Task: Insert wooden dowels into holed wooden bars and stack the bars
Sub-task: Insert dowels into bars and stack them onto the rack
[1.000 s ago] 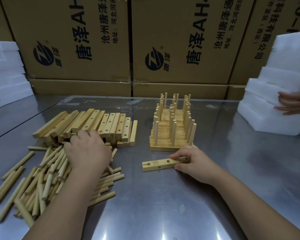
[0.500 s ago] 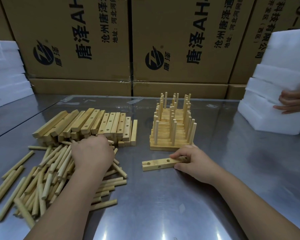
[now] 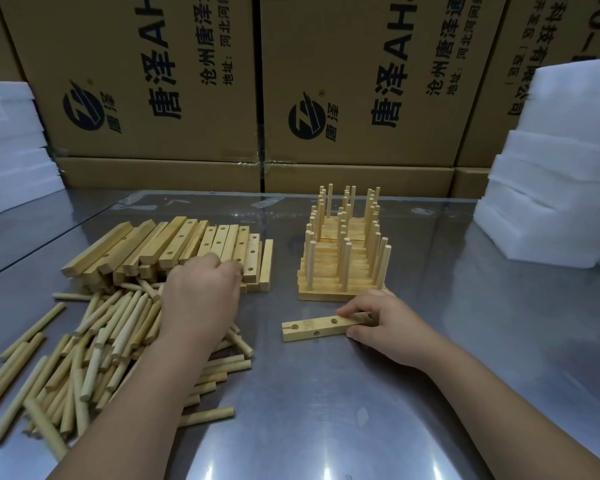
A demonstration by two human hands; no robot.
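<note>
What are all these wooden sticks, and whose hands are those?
They are a person's hands, no machine. The camera sits on the person's head and looks down. On the shiny metal table lie loose dowels, a pile of bars with holes, and a finished stack with dowels standing up. The right hand pinches one end of a single bar lying flat, its holes empty. The left hand reaches over the dowels; whether it holds one is hidden. Cardboard boxes stand behind.
</note>
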